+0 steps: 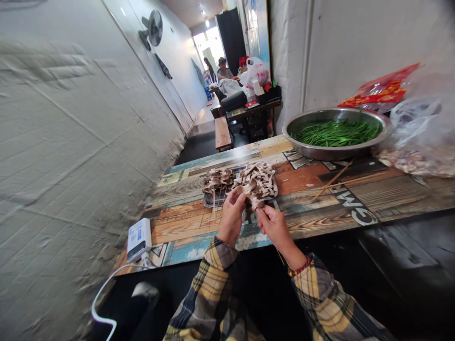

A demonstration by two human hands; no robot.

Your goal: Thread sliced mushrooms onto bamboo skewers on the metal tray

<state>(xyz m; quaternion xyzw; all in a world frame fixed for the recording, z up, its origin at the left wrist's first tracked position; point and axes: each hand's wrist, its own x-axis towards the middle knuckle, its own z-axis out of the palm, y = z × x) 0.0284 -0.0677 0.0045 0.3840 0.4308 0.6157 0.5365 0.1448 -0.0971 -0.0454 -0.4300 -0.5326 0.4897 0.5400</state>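
We had our left hand (232,219) and right hand (275,232) close together, pinching a mushroom piece (253,198) with a thin skewer (280,255) between them, just off the tray (205,201) on the tabletop (185,227). A light, close pinch suited soft mushroom best.

**Tight on the left, more room to the right**

The left hand (231,219) and right hand (275,230) sit just at the near edge of the mushroom tray (213,201). Leftward, a white electrical box (138,239) and the wall (88,142) block the way. Rightward, a hand could pass over the painted-wood tabletop (300,177) and loose bamboo skewers (334,180), up to the steel bowl (330,155) and plastic bag (423,132).
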